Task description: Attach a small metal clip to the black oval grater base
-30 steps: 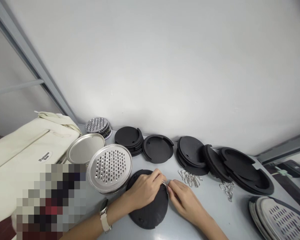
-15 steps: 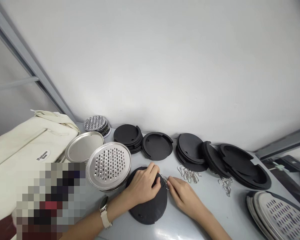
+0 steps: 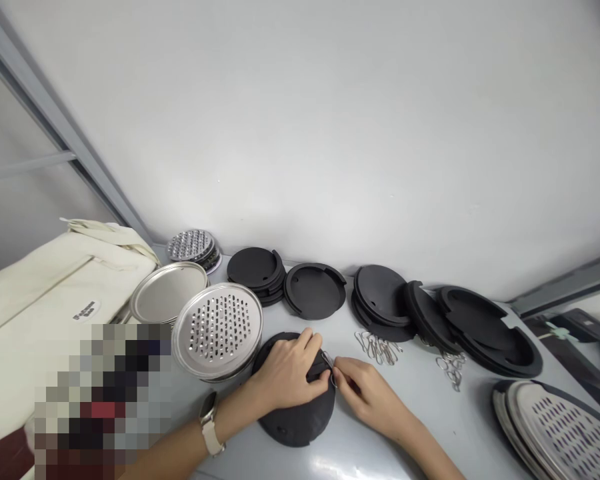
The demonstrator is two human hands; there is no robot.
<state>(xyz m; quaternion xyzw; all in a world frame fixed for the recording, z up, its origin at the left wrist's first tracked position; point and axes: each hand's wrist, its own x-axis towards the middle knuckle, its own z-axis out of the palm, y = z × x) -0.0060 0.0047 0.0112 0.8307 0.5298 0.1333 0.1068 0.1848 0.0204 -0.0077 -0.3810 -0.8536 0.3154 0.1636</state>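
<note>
Now your left hand [image 3: 293, 373] has spread its thumb from its fingers: half open, palm down on the black disc [image 3: 300, 421], 6 o'clock in view. Right hand [image 3: 364, 387] pinches a wire clip [image 3: 329, 360] at the disc's 2 o'clock edge, so it alone seems to work the clip; can't tell if hooked

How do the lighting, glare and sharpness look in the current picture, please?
Head view: soft light on the wall; glare on the tabletop near the black disc; mosaic blocks at lower left; wire clip at the right hand too fine to resolve.
</note>
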